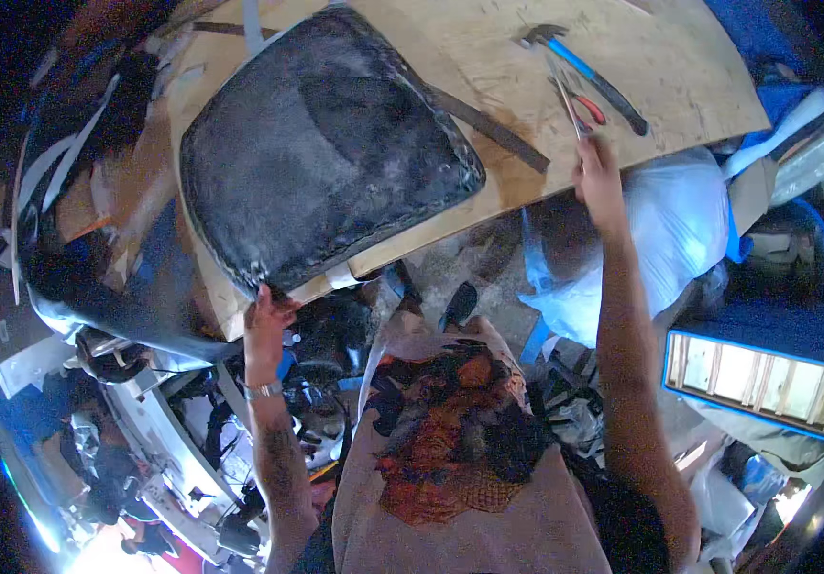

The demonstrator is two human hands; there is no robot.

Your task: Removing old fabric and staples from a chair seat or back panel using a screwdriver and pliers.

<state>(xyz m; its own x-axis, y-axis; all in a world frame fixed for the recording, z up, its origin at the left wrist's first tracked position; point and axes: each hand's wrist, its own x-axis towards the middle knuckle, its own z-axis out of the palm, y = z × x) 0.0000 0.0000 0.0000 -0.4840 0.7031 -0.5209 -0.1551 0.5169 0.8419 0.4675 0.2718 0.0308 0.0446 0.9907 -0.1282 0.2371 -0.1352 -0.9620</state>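
Note:
A black padded seat cushion (335,115), worn and greyish on top, lies on a plywood tabletop (689,57) and reaches over its near edge. My left hand (270,318) is closed on the cushion's near left corner. Off to the right, my right hand (598,170) grips a long, thin metal tool (567,103) that points away over the table; its exact kind is not clear. Right beside that tool lies a red-handled hand tool (591,111), partly covered. A claw hammer (592,75) with a blue and black handle rests just past it.
A dark strip (493,132) lies on the plywood beside the cushion. Translucent plastic sheeting (665,239) bulges below the table's right edge. A blue-edged box (766,383) stands at the lower right. Assorted clutter (182,411) fills the floor at the left.

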